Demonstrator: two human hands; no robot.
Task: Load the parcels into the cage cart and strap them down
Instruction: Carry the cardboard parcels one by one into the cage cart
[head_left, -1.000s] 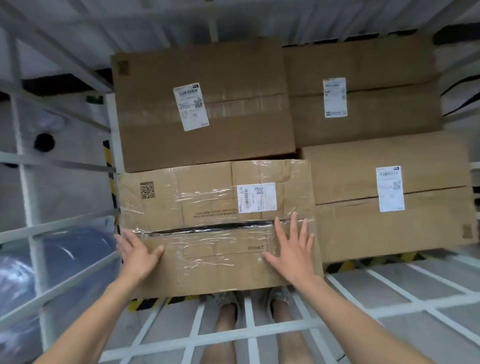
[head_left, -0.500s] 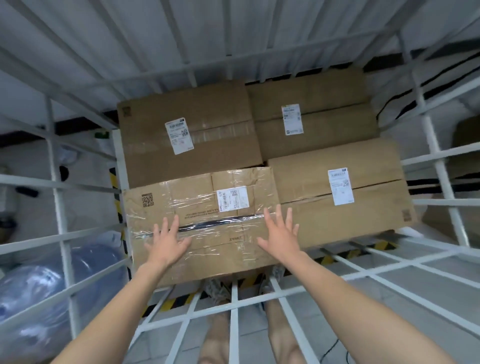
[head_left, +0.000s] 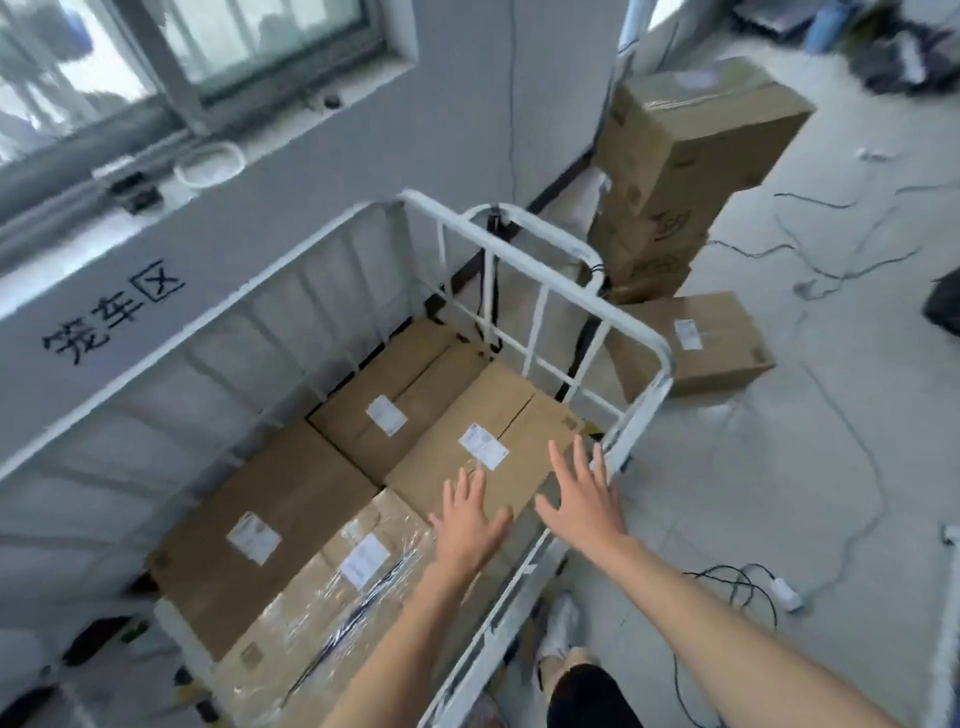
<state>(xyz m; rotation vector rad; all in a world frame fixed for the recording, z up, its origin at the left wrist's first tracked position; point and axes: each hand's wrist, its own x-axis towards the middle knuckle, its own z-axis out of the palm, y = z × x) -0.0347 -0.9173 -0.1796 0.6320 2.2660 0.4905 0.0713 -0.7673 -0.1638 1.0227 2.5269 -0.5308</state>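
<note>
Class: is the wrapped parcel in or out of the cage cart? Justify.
In: the wrapped parcel lies flat inside the cage cart, below its rails.

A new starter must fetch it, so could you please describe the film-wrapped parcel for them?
Find the white cage cart below the window wall; four parcels lie flat inside it. The film-wrapped parcel is in the corner nearest the camera, beside the left hand. Alone among plain brown neighbours, it is covered in shiny, crinkled clear film.
</note>
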